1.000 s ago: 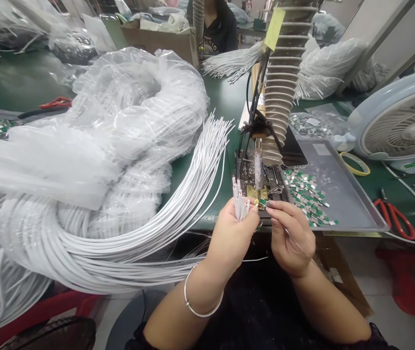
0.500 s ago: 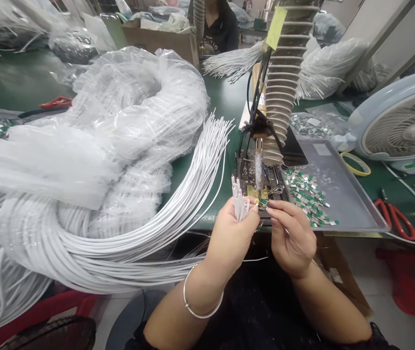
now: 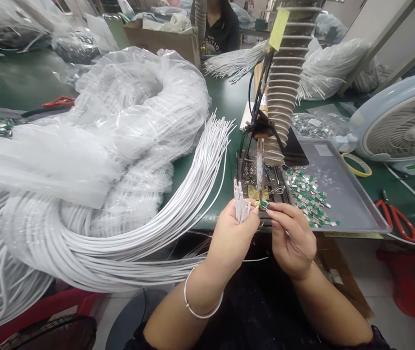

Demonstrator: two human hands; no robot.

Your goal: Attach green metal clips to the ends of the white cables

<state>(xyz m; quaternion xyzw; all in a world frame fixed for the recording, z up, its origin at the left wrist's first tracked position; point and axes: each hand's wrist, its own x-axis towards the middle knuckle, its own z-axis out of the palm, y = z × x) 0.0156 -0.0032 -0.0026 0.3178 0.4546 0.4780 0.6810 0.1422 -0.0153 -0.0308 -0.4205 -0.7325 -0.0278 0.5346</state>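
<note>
My left hand [image 3: 234,238] is closed around several white cables [image 3: 241,204] whose stripped ends point up. Its thumb and fingertip pinch near a small yellowish piece at the soldering tip. Opposite it, my right hand [image 3: 293,236] is closed, its thumb and forefinger holding a small green circuit board [image 3: 265,203] with a metal connector. A thin wire seems to run through the right palm. Just above the board hangs a soldering iron [image 3: 260,167], tip down, fixed in a black stand [image 3: 260,127]. Whether the tip touches the board I cannot tell.
A large bundle of white cables [image 3: 149,243] in plastic fills the left. Right of my hands is a grey tray [image 3: 353,194] with loose circuit boards [image 3: 309,197]. Red-handled pliers [image 3: 399,218], a fan [image 3: 407,121] and a ribbed hose [image 3: 284,87] stand around. A person [image 3: 216,29] sits opposite.
The view has shifted very slightly. My hands keep their hold on the cables and the circuit board, with the board tilted a little differently under the iron.
</note>
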